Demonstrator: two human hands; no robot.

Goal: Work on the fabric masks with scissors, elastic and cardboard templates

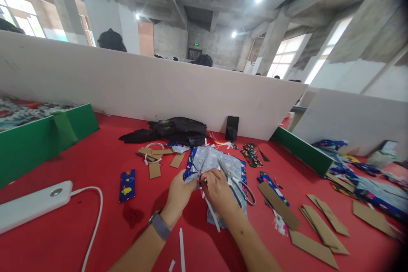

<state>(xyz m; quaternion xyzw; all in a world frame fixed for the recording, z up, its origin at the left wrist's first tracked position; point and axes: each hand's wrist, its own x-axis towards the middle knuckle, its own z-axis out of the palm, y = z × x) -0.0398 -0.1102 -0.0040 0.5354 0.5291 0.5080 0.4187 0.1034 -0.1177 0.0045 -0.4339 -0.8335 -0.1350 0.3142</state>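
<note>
A piece of patterned cloth [234, 163], pale blue side up with dark blue edges, lies bunched in front of me. My left hand [180, 195] is closed, pinching its near left edge between thumb and fingers. Right beside it, my right hand [218, 191] is closed too, its fingertips meeting the left hand's at the cloth; what they pinch is hidden. A thin white strip [214, 216] hangs below the fingers. Metal scissors [234, 182] lie on the cloth just right of my right hand, handles towards the lower right.
Cardboard pieces [314, 248] are scattered right and at centre left. A blue patterned bookmark-like piece [127, 185] lies left, near a white power bank [38, 204] with a cable. A phone [232, 128] leans on the white partition [178, 89], beside black cloth [178, 129].
</note>
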